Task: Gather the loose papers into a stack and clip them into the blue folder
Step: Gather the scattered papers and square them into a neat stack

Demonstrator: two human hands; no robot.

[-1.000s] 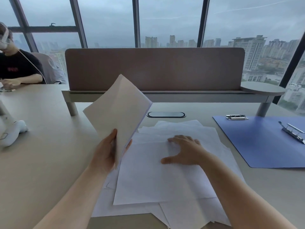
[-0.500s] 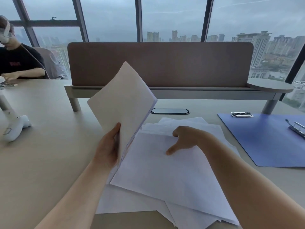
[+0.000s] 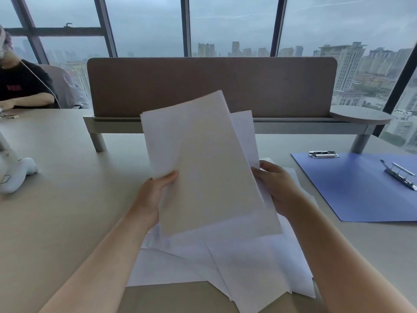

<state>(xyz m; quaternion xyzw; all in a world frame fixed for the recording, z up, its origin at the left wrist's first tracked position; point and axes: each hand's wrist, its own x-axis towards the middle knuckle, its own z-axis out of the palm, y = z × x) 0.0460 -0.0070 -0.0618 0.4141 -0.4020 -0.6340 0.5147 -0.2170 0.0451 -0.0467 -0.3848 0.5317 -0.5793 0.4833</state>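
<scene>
Holding a fan of white sheets (image 3: pixel 203 159) upright at the centre of the frame, the left hand (image 3: pixel 155 195) pinches their left edge with its thumb on the front, while the right hand (image 3: pixel 276 188) grips the right edge, fingers curled. More loose papers (image 3: pixel 248 263) lie scattered on the table (image 3: pixel 67 211) below. At the right edge, well apart, the blue folder (image 3: pixel 361 188) lies open, its metal clip (image 3: pixel 399 175) showing.

Dim overcast light from the windows (image 3: pixel 144 26); edges perhaps slightly bowed.
</scene>
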